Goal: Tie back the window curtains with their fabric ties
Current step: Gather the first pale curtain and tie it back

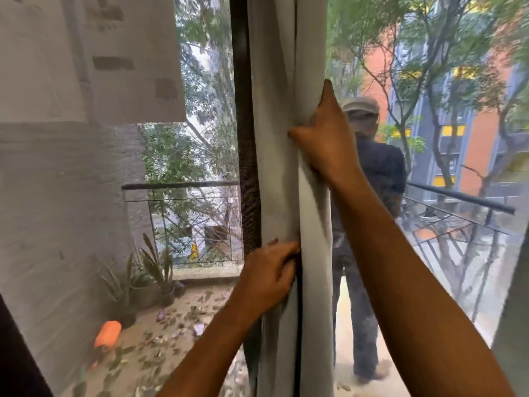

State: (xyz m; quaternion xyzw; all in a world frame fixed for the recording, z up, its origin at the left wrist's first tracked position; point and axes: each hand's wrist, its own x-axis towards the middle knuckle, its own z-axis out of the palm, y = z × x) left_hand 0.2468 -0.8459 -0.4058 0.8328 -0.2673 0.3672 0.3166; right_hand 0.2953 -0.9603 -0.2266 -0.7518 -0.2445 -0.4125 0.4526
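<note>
Head view shows the grey curtain (282, 144) bunched against the window frame (246, 167), the right hand (323, 136) high and left hand (270, 272) low, fingers curled into its folds. No fabric tie is visible, so tying appears not yet begun.

The gathered curtain (274, 138) hangs against the dark frame post (243, 138). Left of it a mesh screen (86, 196) bars the way. Right of the curtain lies free room, a person (378, 167) standing just beyond.
</note>
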